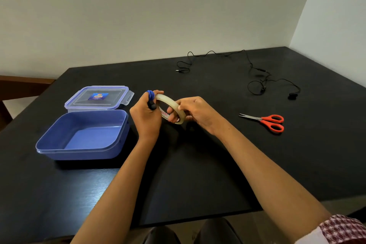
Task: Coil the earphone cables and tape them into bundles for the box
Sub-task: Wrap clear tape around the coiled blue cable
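Observation:
My left hand (145, 117) is closed around a coiled blue earphone cable (150, 94), which sticks out above the fist with a dark end below the thumb. My right hand (195, 112) grips a roll of clear tape (172, 105) held right against the left hand, above the middle of the black table. A black earphone cable (255, 77) lies uncoiled at the far right of the table. The open blue box (83, 150) stands at the left, with nothing in it.
The box's clear lid (99, 97) lies flat just behind the box. Red-handled scissors (267, 122) rest shut to the right of my hands. The table's near edge (198, 220) runs above my lap. A wall closes off the far side.

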